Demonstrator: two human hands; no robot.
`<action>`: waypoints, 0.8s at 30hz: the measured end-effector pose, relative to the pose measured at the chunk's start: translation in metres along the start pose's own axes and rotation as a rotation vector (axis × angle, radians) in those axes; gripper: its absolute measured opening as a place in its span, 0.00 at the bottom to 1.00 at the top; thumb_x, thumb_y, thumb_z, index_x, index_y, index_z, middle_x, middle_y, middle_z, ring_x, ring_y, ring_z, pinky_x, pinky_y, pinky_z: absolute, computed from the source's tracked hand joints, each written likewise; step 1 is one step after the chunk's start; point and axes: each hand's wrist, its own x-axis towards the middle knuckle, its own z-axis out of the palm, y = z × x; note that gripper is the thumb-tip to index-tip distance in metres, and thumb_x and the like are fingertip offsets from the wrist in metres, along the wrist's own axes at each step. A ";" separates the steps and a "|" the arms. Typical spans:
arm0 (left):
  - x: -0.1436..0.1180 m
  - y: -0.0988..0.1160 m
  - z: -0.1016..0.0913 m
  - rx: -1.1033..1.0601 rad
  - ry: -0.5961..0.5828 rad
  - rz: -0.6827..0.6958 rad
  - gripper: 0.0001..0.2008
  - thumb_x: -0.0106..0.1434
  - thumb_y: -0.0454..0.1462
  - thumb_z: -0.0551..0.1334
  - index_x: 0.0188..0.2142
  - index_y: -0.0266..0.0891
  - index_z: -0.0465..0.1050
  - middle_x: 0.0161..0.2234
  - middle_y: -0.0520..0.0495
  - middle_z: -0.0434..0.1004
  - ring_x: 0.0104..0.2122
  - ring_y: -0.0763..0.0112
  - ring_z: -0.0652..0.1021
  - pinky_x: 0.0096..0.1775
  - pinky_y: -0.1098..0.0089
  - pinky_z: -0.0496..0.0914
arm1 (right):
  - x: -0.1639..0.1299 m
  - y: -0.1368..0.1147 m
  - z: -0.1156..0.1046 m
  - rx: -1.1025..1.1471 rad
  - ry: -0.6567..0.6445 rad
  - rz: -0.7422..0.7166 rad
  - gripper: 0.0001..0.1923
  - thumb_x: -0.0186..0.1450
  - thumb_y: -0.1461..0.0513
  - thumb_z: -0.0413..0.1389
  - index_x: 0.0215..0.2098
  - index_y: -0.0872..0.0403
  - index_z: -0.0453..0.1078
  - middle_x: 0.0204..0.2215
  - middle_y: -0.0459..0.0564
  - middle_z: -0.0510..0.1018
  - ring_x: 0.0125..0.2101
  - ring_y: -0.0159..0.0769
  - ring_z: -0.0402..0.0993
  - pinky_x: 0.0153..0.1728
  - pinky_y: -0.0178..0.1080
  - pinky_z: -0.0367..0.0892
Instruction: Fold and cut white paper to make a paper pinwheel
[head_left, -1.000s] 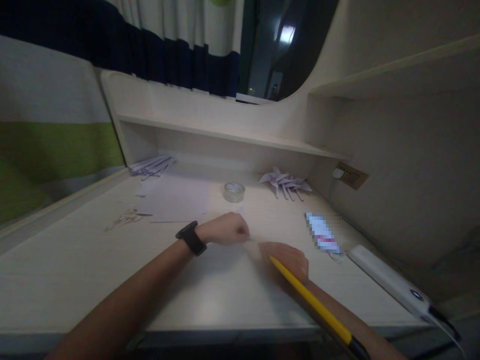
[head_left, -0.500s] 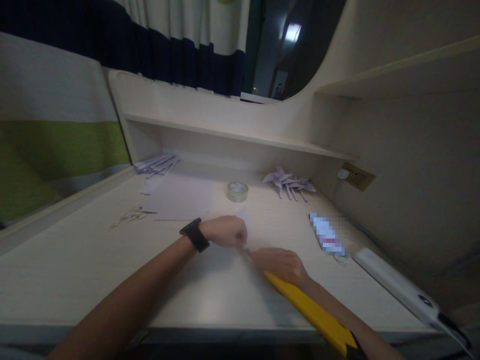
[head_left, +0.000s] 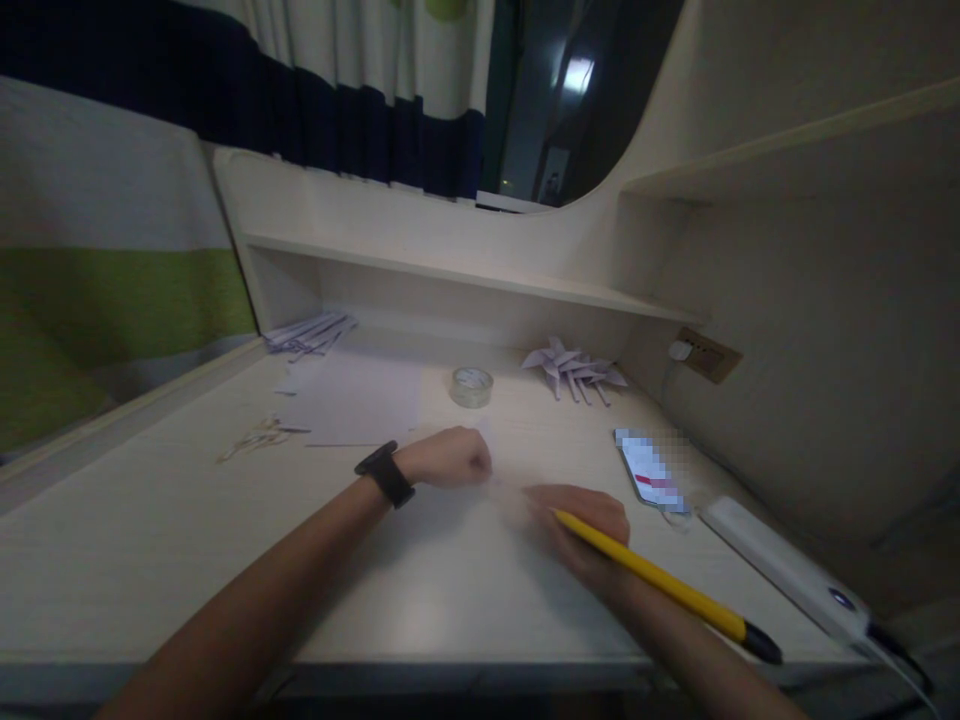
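Yellow tool: located in the right hand, above the counter, its dark end directed back over the right forearm. I observe the right hand closed around it, fingers blurred. Left hand: curled into a fist, back upward; I cannot tell what it grips. Both forearms converge, placing the hands near each other, nearer me than the tape roll.

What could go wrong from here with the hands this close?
1. The right hand grips a long yellow tool with a black rear end; a slip might bring it into the bare left hand.
2. A wide swing to the right could knock the flat, lit-screened phone.
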 end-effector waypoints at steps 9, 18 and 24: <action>0.000 -0.004 0.001 -0.037 -0.018 0.024 0.10 0.55 0.33 0.58 0.31 0.33 0.78 0.25 0.47 0.76 0.24 0.72 0.72 0.27 0.74 0.59 | 0.011 0.020 -0.005 0.219 0.253 0.304 0.13 0.60 0.54 0.57 0.24 0.53 0.73 0.27 0.51 0.80 0.32 0.41 0.77 0.40 0.43 0.71; 0.000 -0.012 0.004 -0.055 -0.002 -0.024 0.17 0.53 0.29 0.57 0.42 0.37 0.76 0.29 0.46 0.79 0.27 0.71 0.75 0.30 0.74 0.64 | 0.044 0.029 -0.023 0.575 0.247 0.514 0.19 0.55 0.51 0.62 0.31 0.53 0.61 0.13 0.39 0.69 0.18 0.33 0.72 0.30 0.42 0.74; -0.002 -0.002 0.001 -0.045 -0.024 -0.057 0.16 0.53 0.29 0.58 0.41 0.37 0.77 0.28 0.46 0.80 0.27 0.71 0.76 0.31 0.74 0.65 | 0.061 0.028 -0.033 0.806 0.084 0.676 0.25 0.57 0.41 0.52 0.22 0.51 0.55 0.08 0.35 0.56 0.09 0.25 0.53 0.20 0.40 0.72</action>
